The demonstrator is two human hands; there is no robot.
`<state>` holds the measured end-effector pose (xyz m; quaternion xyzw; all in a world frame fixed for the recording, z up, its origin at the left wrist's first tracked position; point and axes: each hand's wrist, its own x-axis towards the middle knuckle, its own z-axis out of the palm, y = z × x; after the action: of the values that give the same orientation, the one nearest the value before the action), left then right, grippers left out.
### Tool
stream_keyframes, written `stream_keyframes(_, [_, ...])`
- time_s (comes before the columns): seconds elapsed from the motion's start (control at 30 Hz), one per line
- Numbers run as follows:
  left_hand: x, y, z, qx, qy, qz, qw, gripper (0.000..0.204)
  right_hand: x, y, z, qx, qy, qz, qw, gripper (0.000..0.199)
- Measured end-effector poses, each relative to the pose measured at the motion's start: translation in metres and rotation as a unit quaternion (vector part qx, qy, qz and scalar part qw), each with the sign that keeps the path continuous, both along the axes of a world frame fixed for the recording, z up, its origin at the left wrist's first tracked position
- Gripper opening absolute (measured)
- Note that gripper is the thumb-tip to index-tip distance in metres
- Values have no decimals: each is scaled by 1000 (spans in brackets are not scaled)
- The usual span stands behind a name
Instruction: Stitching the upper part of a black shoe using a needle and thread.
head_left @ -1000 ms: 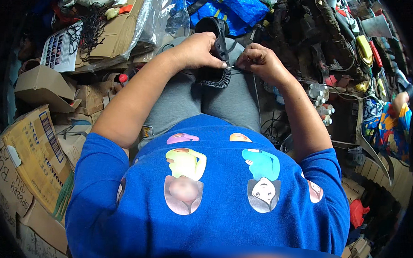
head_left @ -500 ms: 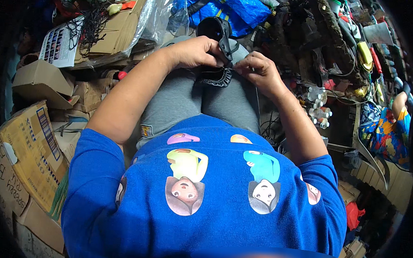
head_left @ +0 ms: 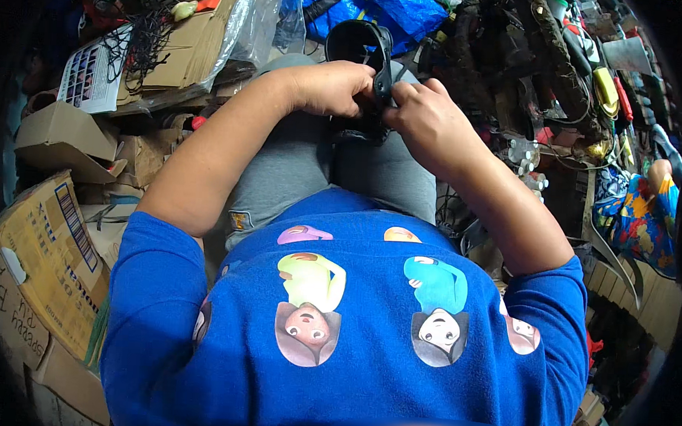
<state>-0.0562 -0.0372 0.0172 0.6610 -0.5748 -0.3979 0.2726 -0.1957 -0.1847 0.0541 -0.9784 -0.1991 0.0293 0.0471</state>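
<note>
A black shoe [head_left: 383, 61] rests on my grey-trousered thighs [head_left: 298, 158], its opening facing up and its far end close to a blue plastic bag. My left hand [head_left: 335, 89] is closed around the near left part of the shoe, with its fingertips tucked behind it. From the other side, my right hand [head_left: 427, 121] pinches at the shoe's right edge, its fingers curled in. The two hands are almost touching. The shoe's near end is dark and mostly covered by my hands, and any small thing between the right fingertips is too hidden to make out.
Beyond my knees lies the blue plastic bag [head_left: 407, 14]. Flattened cardboard [head_left: 192, 58] with tangled black cord [head_left: 146, 48] sits far left, above an open carton [head_left: 66, 140]. To the right are small clear bottles [head_left: 522, 152], clutter and another person's colourful clothing [head_left: 637, 222].
My right hand has turned over and moved left onto the shoe, its back now facing up. My left hand has shifted slightly right, and the gathered near end of the shoe is now largely covered.
</note>
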Motion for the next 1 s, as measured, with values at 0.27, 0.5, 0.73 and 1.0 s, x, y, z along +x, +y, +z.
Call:
stream_keyframes(0.27, [12, -11, -24, -83, -88, 128, 984, 16, 9, -14, -28, 207, 41, -101, 972, 9])
stream_keyframes(0.5, [-37, 26, -12, -209, -220, 342, 889, 41, -8, -26, -38, 405, 114, -217, 881, 14])
stream_keyframes(0.73, [-16, 114, 29, 124, -97, 265, 951, 26, -46, -111, -43, 882, 186, -103, 421, 25])
stream_keyframes(1.0, [-22, 46, 3, -277, 523, 386, 708, 36, -23, -55, -65, 124, 21, -163, 979, 33])
